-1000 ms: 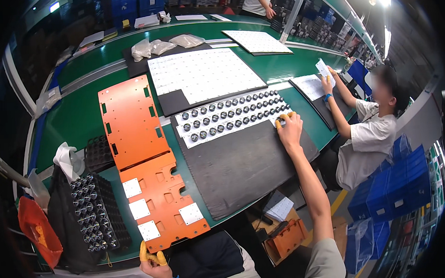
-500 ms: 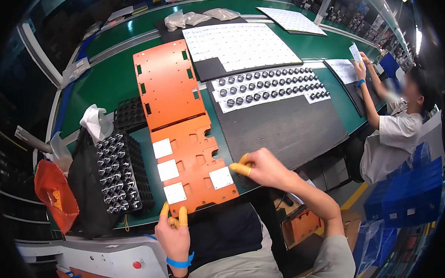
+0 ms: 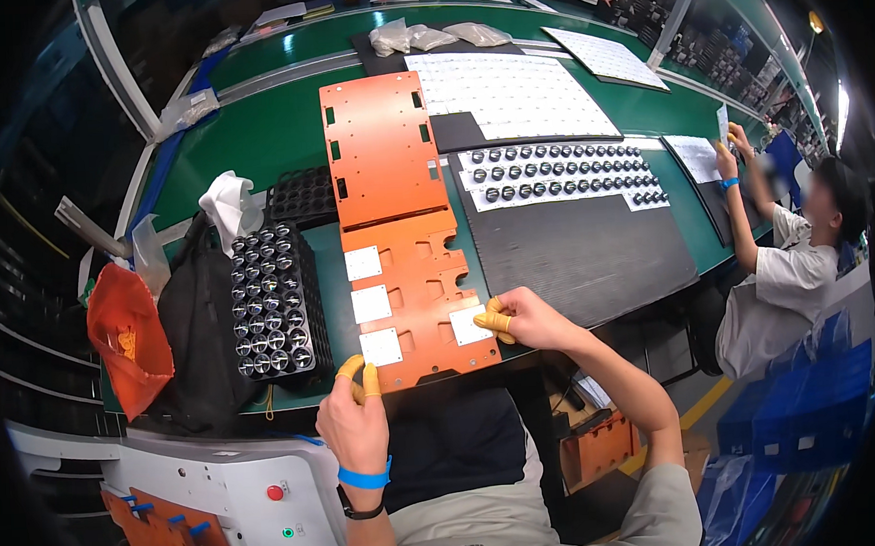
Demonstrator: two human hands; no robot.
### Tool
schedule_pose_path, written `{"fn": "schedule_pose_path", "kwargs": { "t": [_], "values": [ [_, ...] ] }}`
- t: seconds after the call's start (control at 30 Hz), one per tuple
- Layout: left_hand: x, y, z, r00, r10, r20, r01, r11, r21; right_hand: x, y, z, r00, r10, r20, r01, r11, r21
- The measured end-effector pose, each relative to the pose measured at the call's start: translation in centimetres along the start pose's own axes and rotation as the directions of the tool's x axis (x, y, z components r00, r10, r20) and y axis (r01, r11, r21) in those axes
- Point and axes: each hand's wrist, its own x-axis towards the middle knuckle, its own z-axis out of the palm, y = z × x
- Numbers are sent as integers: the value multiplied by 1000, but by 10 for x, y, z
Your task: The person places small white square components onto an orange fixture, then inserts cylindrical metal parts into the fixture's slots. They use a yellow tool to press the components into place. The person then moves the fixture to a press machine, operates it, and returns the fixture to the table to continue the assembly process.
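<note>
An orange hinged fixture [image 3: 422, 318] lies lengthwise in front of me, its far panel [image 3: 381, 149] unfolded. Several white square boards sit on its near half: a column of them along the left, with the nearest board [image 3: 382, 347] at the bottom, and one board [image 3: 466, 323] at the right. Yellow finger covers show on both hands. My right hand [image 3: 522, 318] has bent, closed fingers at the right board's edge, the fingertips overlapping it. My left hand [image 3: 356, 413] is at the fixture's near left corner, thumb and finger stretched forward and apart, just below the nearest left board.
Left of the fixture stands a black rack [image 3: 275, 304] of shiny round parts. An orange bag [image 3: 128, 340] lies farther left. Right of it, a dark mat [image 3: 583, 252] bears boards with black round parts [image 3: 560, 170]. A co-worker [image 3: 779, 268] holds a white sheet at the right.
My right fingers have moved from beside the right board onto its edge. My left hand stays by the near left corner, fingers slightly higher. The whole view has shifted.
</note>
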Motion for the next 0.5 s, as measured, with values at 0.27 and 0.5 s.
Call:
{"fn": "schedule_pose_path", "kwargs": {
  "t": [0.27, 0.5],
  "values": [
    [6, 4, 21, 986, 87, -141, -98, 993, -69, -1, -3, 0, 999, 51, 14, -51, 998, -25],
    [0, 28, 27, 987, 85, -134, -126, 933, -337, -7, 1, 7, 998, -12, -54, 11, 1000, -6]
  ]
}}
